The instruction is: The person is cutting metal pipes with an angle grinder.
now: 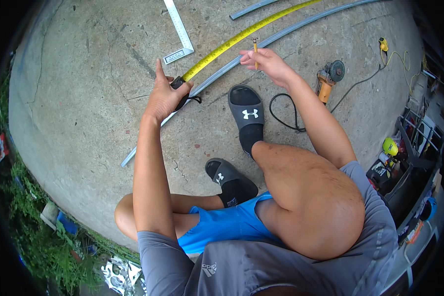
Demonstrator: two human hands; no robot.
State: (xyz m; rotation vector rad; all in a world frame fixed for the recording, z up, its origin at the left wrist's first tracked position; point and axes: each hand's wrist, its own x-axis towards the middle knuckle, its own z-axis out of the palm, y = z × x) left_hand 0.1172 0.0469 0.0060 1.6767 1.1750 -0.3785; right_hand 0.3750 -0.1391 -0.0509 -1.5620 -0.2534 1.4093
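My left hand [166,96] is closed round the black case of a tape measure [178,88], its index finger stretched out ahead. The yellow tape blade [241,35] runs out from the case toward the far right. Alongside it on the concrete lies a long grey metal bar [281,34], which passes beneath the left wrist area to the near left. A yellow pencil [255,53] is upright between the fingers of my right hand [268,64], just over the bar. Beyond the left hand rests a metal try square [180,34].
An orange angle grinder [326,81] lies right of my right forearm, its black cord [281,116] looping nearby. A yellow cord connector [383,44] is farther right. Another short metal bar [251,9] lies at the far edge. Tools on a rack [404,153] stand right; plants [54,251] line the left.
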